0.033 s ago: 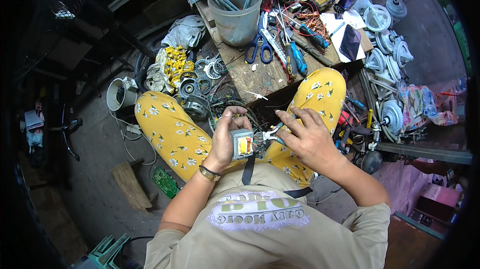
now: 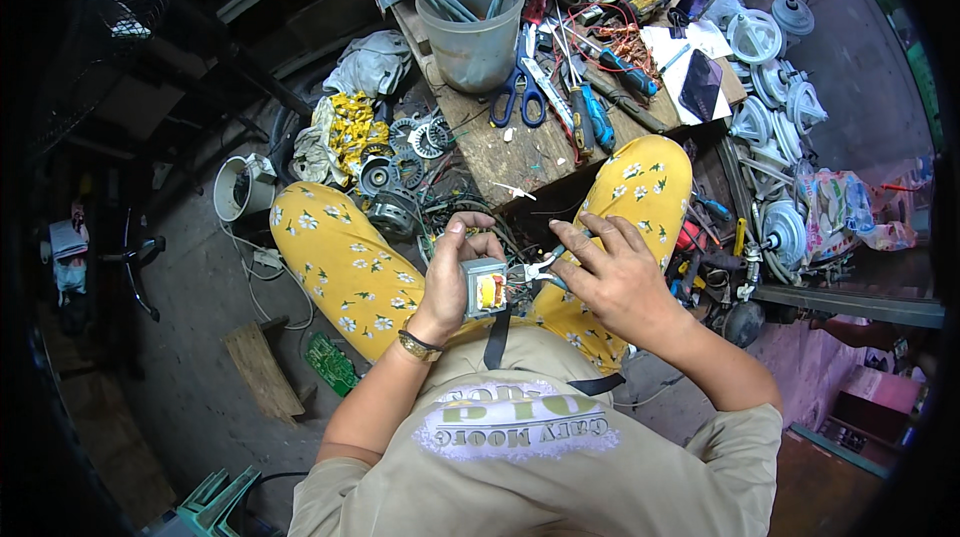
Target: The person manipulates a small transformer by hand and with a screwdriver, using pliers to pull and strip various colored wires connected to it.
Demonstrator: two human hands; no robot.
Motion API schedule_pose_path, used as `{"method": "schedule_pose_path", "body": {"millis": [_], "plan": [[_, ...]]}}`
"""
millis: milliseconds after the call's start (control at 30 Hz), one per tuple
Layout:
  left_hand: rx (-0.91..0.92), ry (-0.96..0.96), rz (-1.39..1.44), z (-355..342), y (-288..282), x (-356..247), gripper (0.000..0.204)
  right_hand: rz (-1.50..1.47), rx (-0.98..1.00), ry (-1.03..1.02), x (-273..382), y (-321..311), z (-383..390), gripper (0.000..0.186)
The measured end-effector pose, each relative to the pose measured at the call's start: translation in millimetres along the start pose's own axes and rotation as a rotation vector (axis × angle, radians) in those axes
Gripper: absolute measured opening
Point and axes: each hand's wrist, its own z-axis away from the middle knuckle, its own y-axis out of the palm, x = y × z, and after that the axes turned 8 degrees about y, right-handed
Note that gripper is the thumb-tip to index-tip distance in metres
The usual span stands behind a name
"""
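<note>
the left hand (image 2: 447,275) grips a grey block (image 2: 485,288), the right hand (image 2: 622,275) grips pliers (image 2: 541,268) lying crosswise, nose pointing left.

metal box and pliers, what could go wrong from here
The pliers in the right hand sit close by the thin wires, so a hard squeeze or tug might nick or snap one. The metal box is held up in the left hand, so a loose grip could let it slip.

On our worktop (image 2: 500,162), a bucket (image 2: 470,49) stands by the left edge, scissors (image 2: 521,74) to its right, a phone (image 2: 700,87) near the right edge; nearer us, pliers (image 2: 541,269) are right of a wired block (image 2: 486,289).
</note>
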Motion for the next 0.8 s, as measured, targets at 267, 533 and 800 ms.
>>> {"method": "schedule_pose_path", "body": {"millis": [267, 533, 800], "plan": [[0.011, 0.032, -0.069, 1.0, 3.7, -2.5, 0.049, -0.059, 0.056, -0.004, 0.3, 5.0, 1.0, 0.024], [-0.027, 0.047, -0.072, 0.5, 7.5, -1.2, 0.043, -0.031, 0.003, 0.08, 10.6, 9.8, 5.7, 0.023], [-0.024, 0.017, -0.061, -1.4, 9.6, 8.2, 0.038, 0.016, 0.104, 0.09, 11.9, 6.1, 5.6, 0.015]]}}
